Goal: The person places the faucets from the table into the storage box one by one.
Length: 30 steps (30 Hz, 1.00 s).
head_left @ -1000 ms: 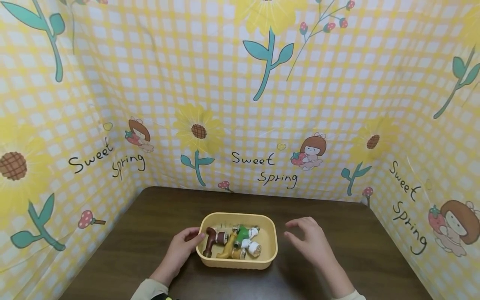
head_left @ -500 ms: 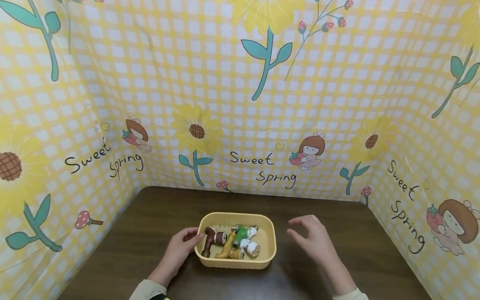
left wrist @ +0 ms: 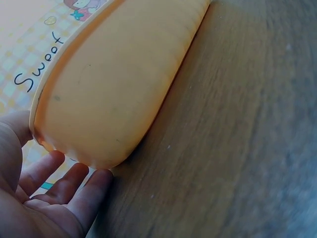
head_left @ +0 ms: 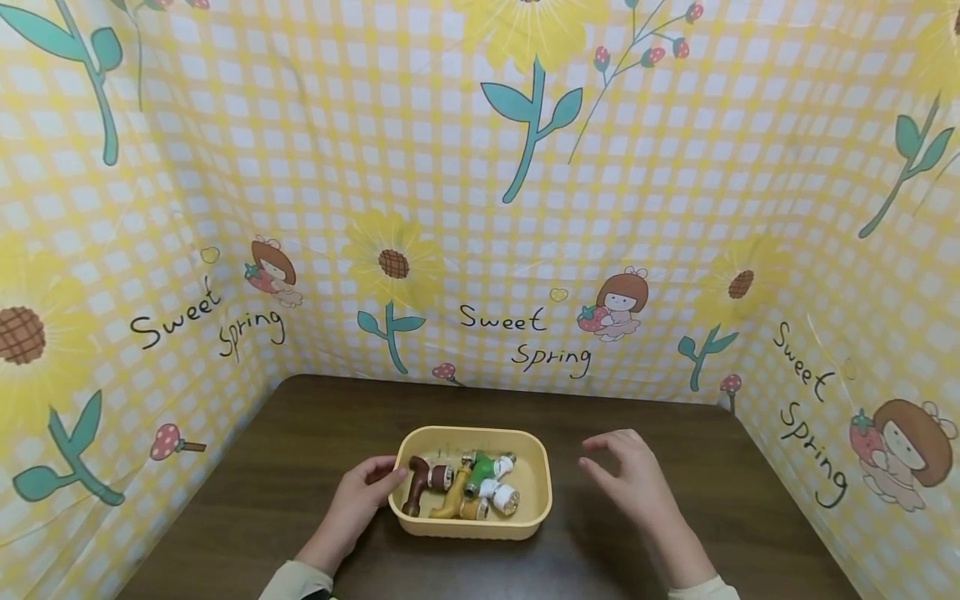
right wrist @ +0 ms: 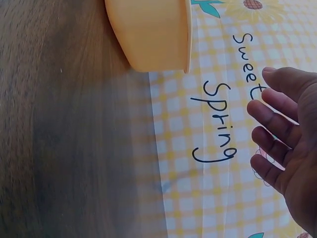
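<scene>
A yellow plastic tub (head_left: 468, 531) stands on the table in the head view. At its left end my left hand (head_left: 360, 502) holds the wall, thumb at the rim and fingers against the outside, as the left wrist view also shows on the tub's side (left wrist: 109, 84). Inside lie small plastic tap-like fittings: a brown one (head_left: 421, 487), a yellow one (head_left: 450, 502), a green one (head_left: 482, 472) and a white piece (head_left: 506, 498). To the right of the tub, apart from it, my right hand (head_left: 637, 479) hovers with relaxed fingers and holds nothing.
The dark wood table (head_left: 360, 406) ends at the back and sides against a yellow checked cloth (head_left: 480, 233) printed with flowers and lettering. The cloth rises like walls on three sides.
My right hand has drifted slightly right, away from the tub. The left hand keeps its place on the tub, and the fittings lie as before.
</scene>
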### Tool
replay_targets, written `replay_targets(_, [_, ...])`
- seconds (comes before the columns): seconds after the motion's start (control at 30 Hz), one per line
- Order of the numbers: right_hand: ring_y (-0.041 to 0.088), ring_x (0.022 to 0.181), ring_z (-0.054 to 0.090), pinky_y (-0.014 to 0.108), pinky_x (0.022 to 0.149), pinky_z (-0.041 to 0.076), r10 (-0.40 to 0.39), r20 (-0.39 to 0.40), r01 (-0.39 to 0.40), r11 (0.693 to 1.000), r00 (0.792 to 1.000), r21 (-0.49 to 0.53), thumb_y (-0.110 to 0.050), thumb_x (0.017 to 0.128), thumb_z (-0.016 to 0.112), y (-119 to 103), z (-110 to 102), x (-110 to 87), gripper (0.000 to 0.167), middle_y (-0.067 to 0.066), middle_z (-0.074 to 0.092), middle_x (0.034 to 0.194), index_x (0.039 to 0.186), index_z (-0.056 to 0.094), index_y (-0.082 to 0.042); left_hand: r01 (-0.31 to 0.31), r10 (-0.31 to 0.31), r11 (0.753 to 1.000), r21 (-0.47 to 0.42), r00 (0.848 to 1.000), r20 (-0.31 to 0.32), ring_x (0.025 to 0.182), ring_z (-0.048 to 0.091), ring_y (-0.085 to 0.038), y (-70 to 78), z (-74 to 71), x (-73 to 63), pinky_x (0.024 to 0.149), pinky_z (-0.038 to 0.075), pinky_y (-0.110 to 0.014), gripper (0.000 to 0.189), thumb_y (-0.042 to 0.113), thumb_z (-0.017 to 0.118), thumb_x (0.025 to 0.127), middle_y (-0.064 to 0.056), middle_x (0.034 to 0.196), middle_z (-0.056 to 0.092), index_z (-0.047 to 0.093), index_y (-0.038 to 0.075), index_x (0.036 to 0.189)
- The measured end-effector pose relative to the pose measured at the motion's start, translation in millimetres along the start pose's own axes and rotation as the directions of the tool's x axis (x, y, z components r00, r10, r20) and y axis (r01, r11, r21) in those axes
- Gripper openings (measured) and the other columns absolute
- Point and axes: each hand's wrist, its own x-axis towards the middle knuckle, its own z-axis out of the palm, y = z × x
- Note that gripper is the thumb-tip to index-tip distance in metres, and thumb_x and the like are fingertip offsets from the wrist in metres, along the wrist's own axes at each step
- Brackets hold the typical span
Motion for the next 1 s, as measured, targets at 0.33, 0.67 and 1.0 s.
replay_targets(0.33, [0.013, 0.1, 0.06, 0.038, 0.085, 0.051, -0.037, -0.031, 0.037, 0.999, 0.999, -0.011, -0.015, 0.079, 0.089, 5.0, -0.9, 0.5, 0.023, -0.009, 0.073, 0.096, 0.098, 0.076, -0.018, -0.011, 0.011, 1.0, 0.006, 1.0, 0.003, 0.106, 0.064, -0.019, -0.3, -0.5, 0.9, 0.079, 0.06, -0.029, 0.044, 0.023, 0.074, 0.096, -0.015, 0.121, 0.068, 0.064, -0.002, 0.13])
replay_targets(0.67, [0.013, 0.099, 0.06, 0.038, 0.084, 0.051, -0.056, -0.044, 0.055, 0.998, 0.997, -0.027, -0.015, 0.077, 0.091, 8.6, -1.0, -2.0, 0.026, -0.009, 0.073, 0.096, 0.097, 0.076, -0.019, -0.006, 0.006, 0.999, 0.042, 1.0, 0.003, 0.107, 0.063, -0.019, -0.6, -0.1, 0.8, 0.08, 0.059, -0.03, 0.041, 0.02, 0.072, 0.098, -0.015, 0.121, 0.068, 0.064, -0.004, 0.129])
replay_targets(1.0, [0.014, 0.1, 0.061, 0.04, 0.083, 0.051, -0.054, -0.029, 0.053, 0.998, 0.998, -0.037, -0.016, 0.077, 0.091, 9.7, -1.2, -1.1, 0.025, -0.008, 0.074, 0.096, 0.097, 0.076, -0.018, -0.025, 0.025, 0.998, 0.049, 1.0, -0.009, 0.108, 0.063, -0.019, -0.2, -0.7, 2.2, 0.08, 0.059, -0.028, 0.039, 0.02, 0.073, 0.097, -0.015, 0.122, 0.068, 0.065, -0.003, 0.128])
